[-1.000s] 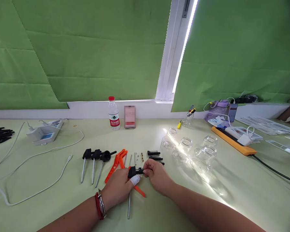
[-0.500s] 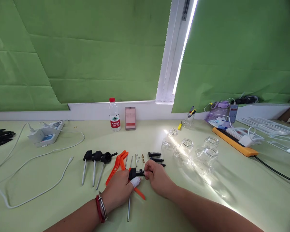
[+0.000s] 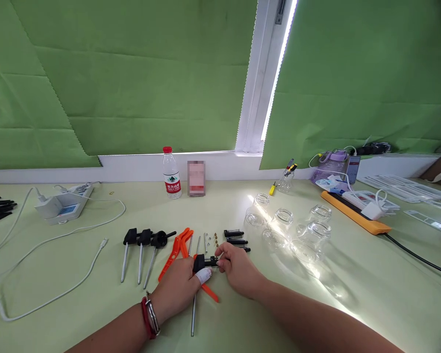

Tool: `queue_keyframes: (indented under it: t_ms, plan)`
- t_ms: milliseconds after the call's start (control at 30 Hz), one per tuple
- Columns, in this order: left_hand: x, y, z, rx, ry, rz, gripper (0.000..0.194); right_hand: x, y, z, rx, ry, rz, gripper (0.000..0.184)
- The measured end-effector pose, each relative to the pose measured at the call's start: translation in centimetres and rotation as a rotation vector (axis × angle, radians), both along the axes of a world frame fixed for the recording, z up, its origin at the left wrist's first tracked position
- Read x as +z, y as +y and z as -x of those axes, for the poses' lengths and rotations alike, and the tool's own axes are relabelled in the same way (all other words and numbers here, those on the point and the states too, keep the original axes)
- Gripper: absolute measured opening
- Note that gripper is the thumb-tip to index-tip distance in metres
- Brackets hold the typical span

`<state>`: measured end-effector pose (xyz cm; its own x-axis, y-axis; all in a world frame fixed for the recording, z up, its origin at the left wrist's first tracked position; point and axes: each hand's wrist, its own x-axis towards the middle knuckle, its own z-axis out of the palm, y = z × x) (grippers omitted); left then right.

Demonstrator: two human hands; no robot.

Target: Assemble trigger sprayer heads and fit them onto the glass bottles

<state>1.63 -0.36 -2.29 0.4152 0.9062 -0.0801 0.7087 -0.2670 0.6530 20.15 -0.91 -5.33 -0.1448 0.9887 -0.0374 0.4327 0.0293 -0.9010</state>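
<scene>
Now, well in from the desk's far edge, my left hand grips the black part, which points crosswise at my right hand, whose fingertips pinch its narrow end.

Across our pale green table, we have a white cable at left, black-headed rods, orange parts, screws and black spring pieces around the middle, a water bottle at the far side, and upside-down glass jars farther right.
</scene>
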Motion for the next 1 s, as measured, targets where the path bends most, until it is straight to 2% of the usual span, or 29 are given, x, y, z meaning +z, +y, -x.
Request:
queue_keyframes:
  t_ms: [267, 367, 467, 733, 1000]
  plan:
    - [-0.29, 0.14, 0.14, 0.018, 0.000, -0.020, 0.032, 0.30, 0.10, 0.00, 0.013, -0.014, 0.012, 0.014]
    - [-0.20, 0.21, 0.14, 0.031, -0.001, 0.022, 0.030, 0.41, 0.27, 0.13, 0.021, -0.026, 0.008, 0.019]
    - [-0.11, 0.30, 0.14, 0.035, -0.017, 0.054, 0.028, 0.37, 0.48, 0.27, 0.024, -0.052, -0.007, 0.014]
    - [0.01, 0.41, 0.15, 0.052, -0.014, 0.064, 0.028, 0.21, 0.80, 0.27, 0.026, -0.045, -0.019, 0.016]
    - [-0.30, 0.42, 0.20, 0.063, 0.010, 0.021, 0.033, 0.15, 0.76, 0.32, 0.017, -0.073, -0.038, 0.014]
